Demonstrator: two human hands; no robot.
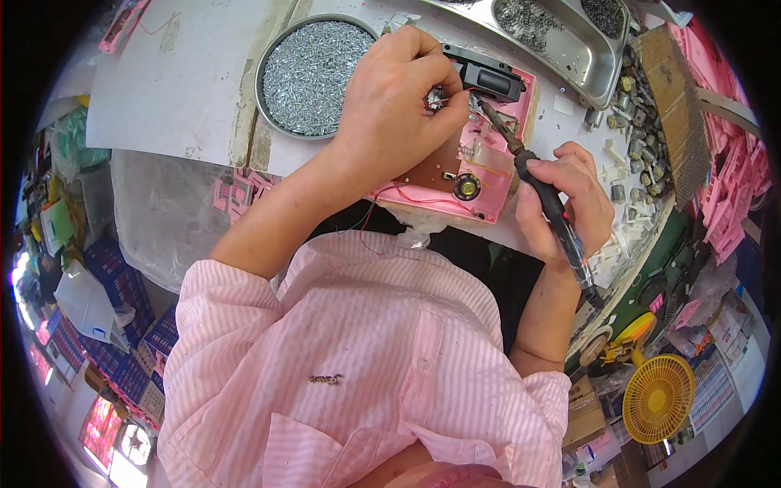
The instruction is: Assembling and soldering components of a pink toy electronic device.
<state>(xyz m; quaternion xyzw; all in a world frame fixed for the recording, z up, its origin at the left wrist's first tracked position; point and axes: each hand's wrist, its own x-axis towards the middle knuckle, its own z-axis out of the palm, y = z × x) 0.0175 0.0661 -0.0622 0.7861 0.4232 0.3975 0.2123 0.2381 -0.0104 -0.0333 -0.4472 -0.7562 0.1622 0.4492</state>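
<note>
My left hand (pixel 399 98) rests on a pink plastic device housing (pixel 476 175) at the table's near edge, its fingers pinching a small metal part next to a black block (pixel 488 77) mounted on the housing. Inside the housing lie a brown circuit board (pixel 427 167), a small round speaker (pixel 467 187) and thin red wires. My right hand (pixel 565 199) grips a black-handled soldering iron (pixel 553 203); its tip points up-left to the spot under my left fingers.
A round metal tray (pixel 313 69) full of small silver screws sits left of the housing. A steel pan (pixel 561 37) of small parts stands at the back. Pink plastic shells (pixel 732 179) are stacked at right; a yellow fan (pixel 657 397) stands lower right. Blue boxes (pixel 122 325) lie at left.
</note>
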